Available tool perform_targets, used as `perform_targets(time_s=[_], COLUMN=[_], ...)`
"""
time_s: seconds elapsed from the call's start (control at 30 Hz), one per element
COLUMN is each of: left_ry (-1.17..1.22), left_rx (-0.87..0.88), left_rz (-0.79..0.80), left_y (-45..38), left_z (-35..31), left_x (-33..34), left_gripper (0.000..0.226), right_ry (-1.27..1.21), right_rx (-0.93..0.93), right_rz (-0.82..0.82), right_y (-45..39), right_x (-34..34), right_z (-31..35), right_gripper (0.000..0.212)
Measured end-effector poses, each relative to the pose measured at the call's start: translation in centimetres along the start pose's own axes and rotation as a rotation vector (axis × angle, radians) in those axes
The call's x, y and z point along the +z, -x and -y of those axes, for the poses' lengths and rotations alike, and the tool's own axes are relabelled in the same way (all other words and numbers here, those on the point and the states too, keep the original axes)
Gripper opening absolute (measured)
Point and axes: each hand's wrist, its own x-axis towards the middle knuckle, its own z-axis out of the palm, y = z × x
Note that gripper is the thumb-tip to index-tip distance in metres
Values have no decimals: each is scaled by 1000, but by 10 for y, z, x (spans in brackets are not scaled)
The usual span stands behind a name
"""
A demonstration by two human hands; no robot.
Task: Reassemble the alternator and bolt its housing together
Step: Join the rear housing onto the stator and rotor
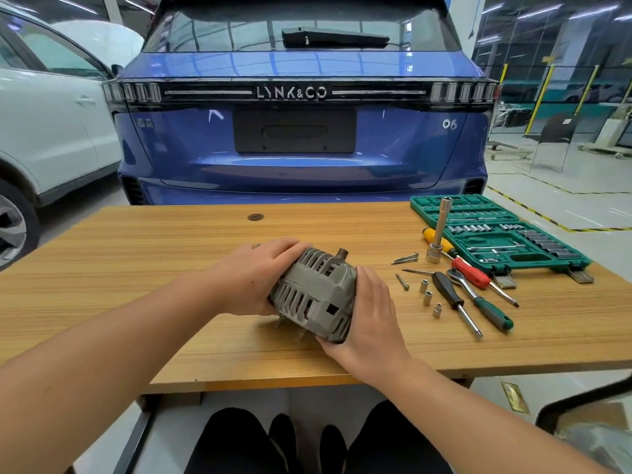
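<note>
At the table's far right corner, an open green socket-set case (496, 230) holds rows of sockets and bits. Mid-table (136, 268), the grey alternator (316, 295) is clasped between both hands: left hand (253, 275) cupping its far side, right hand (371, 313) wrapped round its near end.

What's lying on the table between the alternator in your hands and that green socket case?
In the head view, between the alternator and the green socket case lie loose long bolts, three small sockets, screwdrivers, a ratchet and an upright extension socket.
</note>
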Motion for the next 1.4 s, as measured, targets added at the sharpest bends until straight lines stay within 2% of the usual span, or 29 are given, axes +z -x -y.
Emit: perform_targets(time_s=[0.1, 0.27, 0.37, 0.43, 0.53, 0.6, 0.7, 0.77, 0.87, 0.93, 1.03, 1.13, 1.17, 1.2, 1.27, 1.33, 1.4], left_ry=[-17, -120, -94, -41, 22, 248, 1015, 1366, 1428, 1358, 1320, 1450, 1483, 1511, 1593, 1667, 1711], left_rx=[53, 47, -74, -216, -399, -546, -893, -1002, -1002, -1012, -968, -833, -780, -735, -670, -616, -599], left_rz=[-113, -294, -293, -257, -242, -293, -368, -327, -184, -290, -457, -416, -409, -419, -452, -487, -529], left_y=[10, 15, 15, 13, 9, 9, 14, 14, -2, -18, -23, -17, -15, -14, -11, -8, -5], left_z=[4, 15, 21, 21, 17, 9, -2, -15, -46, -65, -69, -55, -51, -48, -42, -38, -34], left_x=[9, 27, 35, 37, 39, 38, 23, 9, -2, 8, 19, 22, 24, 26, 33, 41, 49], left_gripper=[121, 120, 119, 117, 100, 87, 62, 49, 75, 84, 74, 48, 37, 32, 33, 37, 41], right_ry=[109, 216, 230, 246, 282, 297, 294, 280, 243, 221, 177, 92, 53, -6, -130, -307, -671], right_rx=[-120, -233, -283, -309, -324, -340, -392, -431, -480, -502, -559, -650, -593, -441, 70, 598, 886], right_rz=[-118, -158, -151, -155, -172, -184, -195, -202, -183, -153, -104, -62, -68, -73, -15, 235, 514], right_y=[2, -7, -17, -21, -22, -22, -19, -17, -18, -17, -19, -30, -34, -40, -56, -71, -80], right_x=[11, 25, 26, 28, 31, 31, 27, 24, 19, 14, 3, -13, -16, -19, -24, -26, -22], right_z=[3, -1, -3, -3, -1, -2, -4, -5, -9, -10, -11, -15, -16, -17, -14, -10, -7], right_gripper=[106, 110, 107, 106, 105, 105, 104, 102, 101, 99, 80, 47, 44, 46, 64, 85, 96])
